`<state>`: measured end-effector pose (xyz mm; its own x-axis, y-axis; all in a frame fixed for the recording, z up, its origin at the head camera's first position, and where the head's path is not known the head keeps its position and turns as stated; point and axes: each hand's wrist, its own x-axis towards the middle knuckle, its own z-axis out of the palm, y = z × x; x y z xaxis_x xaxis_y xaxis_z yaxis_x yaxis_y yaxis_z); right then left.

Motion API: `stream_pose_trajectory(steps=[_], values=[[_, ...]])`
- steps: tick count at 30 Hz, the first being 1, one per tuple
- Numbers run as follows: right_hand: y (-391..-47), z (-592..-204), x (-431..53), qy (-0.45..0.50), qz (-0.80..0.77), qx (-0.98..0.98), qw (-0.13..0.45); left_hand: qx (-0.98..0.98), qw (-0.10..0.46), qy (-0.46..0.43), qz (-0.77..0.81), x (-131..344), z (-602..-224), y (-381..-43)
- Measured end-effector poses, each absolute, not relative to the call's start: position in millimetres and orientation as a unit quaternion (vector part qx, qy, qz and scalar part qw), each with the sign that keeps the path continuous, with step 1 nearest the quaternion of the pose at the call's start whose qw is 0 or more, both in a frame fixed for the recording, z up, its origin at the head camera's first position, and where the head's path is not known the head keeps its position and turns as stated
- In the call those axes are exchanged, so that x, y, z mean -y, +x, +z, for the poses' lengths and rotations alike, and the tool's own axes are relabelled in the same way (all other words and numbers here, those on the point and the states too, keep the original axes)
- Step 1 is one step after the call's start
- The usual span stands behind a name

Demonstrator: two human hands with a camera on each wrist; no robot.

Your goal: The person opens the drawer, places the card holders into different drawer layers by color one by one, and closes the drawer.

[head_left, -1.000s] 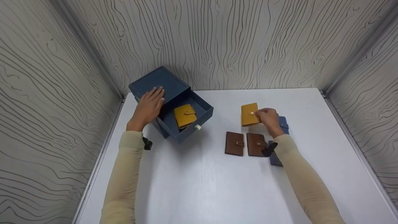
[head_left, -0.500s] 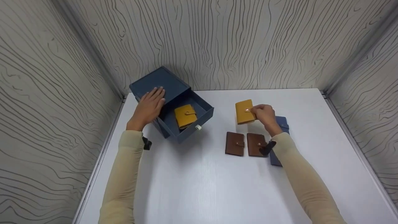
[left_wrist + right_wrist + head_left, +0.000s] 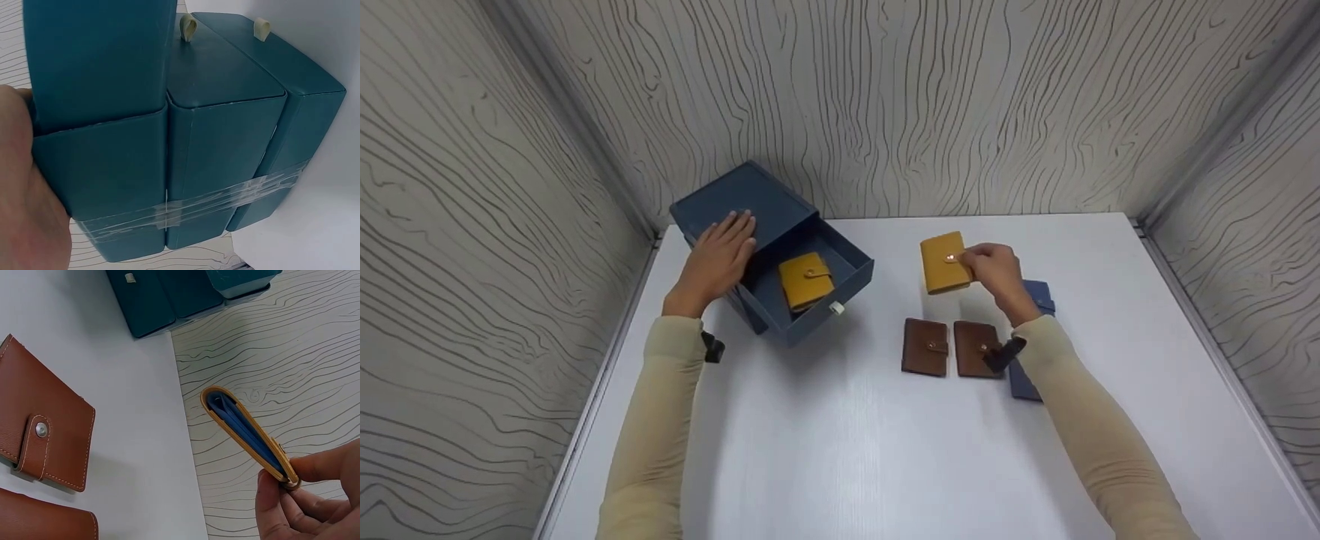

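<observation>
My right hand [image 3: 994,271] pinches a yellow wallet [image 3: 942,264] by its snap-tab edge, above the table in the head view. Seen edge-on in the right wrist view, the same wallet [image 3: 242,430] shows a blue inside. My left hand [image 3: 712,259] rests with spread fingers on top of a dark blue drawer box [image 3: 757,196]. Its top drawer [image 3: 830,311] is pulled out, and a second yellow wallet [image 3: 805,280] lies inside. In the left wrist view, three stacked drawers [image 3: 225,73] show, bound by clear tape.
Two brown wallets [image 3: 925,346] [image 3: 975,349] lie side by side on the white table [image 3: 825,450]. Blue wallets [image 3: 1039,295] lie to their right, partly hidden by the right arm. Wood-grain patterned panels [image 3: 885,112] enclose the table at the back and sides.
My right hand has carried the yellow wallet leftward and a little up in the head view, toward the drawer box. The left hand has stayed on the box.
</observation>
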<state>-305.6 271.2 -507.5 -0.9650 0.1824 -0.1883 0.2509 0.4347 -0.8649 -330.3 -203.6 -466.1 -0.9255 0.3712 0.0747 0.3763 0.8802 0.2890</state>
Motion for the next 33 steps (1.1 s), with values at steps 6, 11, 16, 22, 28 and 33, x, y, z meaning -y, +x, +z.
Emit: stream_pose_trajectory(steps=[6,11,16,22,28,33], values=[[-305,-499,-270,0.113,-0.521,-0.846,0.020,0.969,0.010,-0.193,-0.152,205,-465,-330],[-303,-493,-268,0.103,-0.522,-0.847,0.005,0.969,0.008,-0.193,-0.157,205,-465,-329],[-300,-487,-266,0.098,-0.525,-0.845,0.003,0.968,0.010,-0.194,-0.159,205,-466,-329],[-299,-480,-261,0.083,-0.530,-0.844,-0.011,0.967,0.017,-0.198,-0.159,204,-466,-329],[-297,-472,-257,0.076,-0.542,-0.837,-0.011,0.966,0.018,-0.200,-0.162,203,-465,-329],[-295,-465,-253,0.069,-0.539,-0.840,-0.010,0.966,0.018,-0.199,-0.165,203,-466,-329]])
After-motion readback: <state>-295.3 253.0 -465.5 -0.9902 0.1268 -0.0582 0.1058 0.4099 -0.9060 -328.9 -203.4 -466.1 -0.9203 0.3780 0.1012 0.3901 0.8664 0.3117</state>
